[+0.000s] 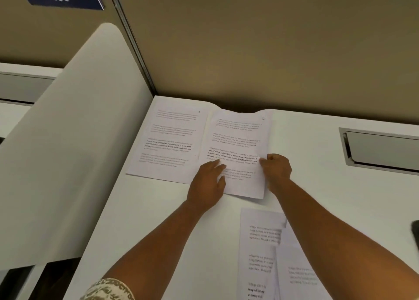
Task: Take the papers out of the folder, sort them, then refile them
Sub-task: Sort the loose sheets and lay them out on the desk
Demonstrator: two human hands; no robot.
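Sorting under way: the right hand [277, 170] pinches the second sheet's [238, 154] right edge, and the left hand [207, 186] lies flat-fingered at its seven o'clock corner. Best to square it against the first sheet [170, 138] at nine o'clock. Two laid out; at least two loose pages [267, 254] wait at five o'clock; no folder visible.

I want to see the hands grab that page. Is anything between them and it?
Nothing visible. The left hand already rests on the middle page, and the right hand pinches its right edge. No folder shows, so its way back can't be judged.
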